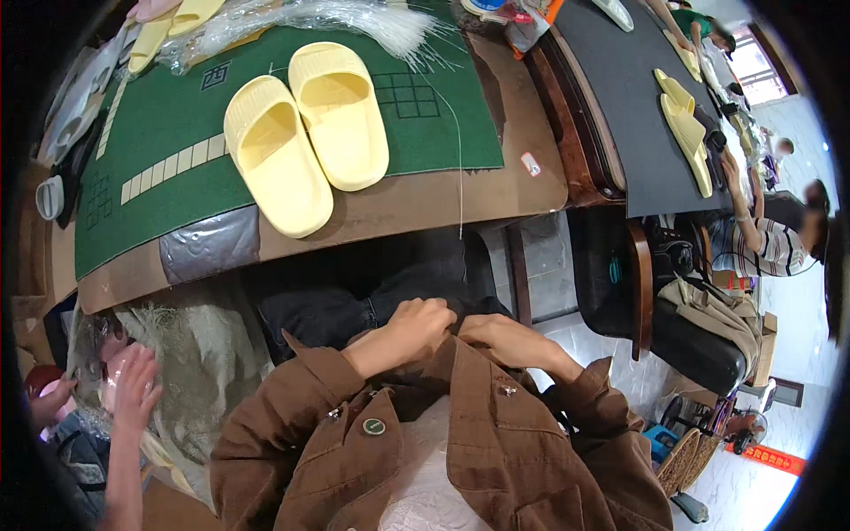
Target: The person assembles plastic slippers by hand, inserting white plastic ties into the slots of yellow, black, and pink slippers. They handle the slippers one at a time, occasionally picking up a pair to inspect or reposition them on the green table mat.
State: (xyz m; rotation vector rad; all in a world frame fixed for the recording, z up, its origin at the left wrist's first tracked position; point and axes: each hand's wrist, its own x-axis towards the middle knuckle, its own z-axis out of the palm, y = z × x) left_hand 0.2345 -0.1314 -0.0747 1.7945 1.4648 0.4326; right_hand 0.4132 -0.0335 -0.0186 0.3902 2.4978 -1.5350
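Observation:
My left hand point(413, 333) is closed, its fingers curled over the lower front of the brown jacket point(496, 442) that I wear. Close beside it, my right hand point(503, 340) is bent round the jacket's front edge. What lies inside the fingers is largely hidden. Both hands rest over my lap, below the near edge of the table point(425, 203). On the table's green mat point(443, 142), a pair of pale yellow slide sandals point(305, 133) stands side by side, out of my hands' reach for now.
A bundle of clear plastic ties point(372, 26) lies at the mat's far edge. More yellow slides point(683, 133) sit on a dark table at right, near a person in a striped shirt point(770, 248). Another person's hand point(137, 385) is at left, by a grey-green sack point(190, 354). A black chair point(602, 274) stands at right.

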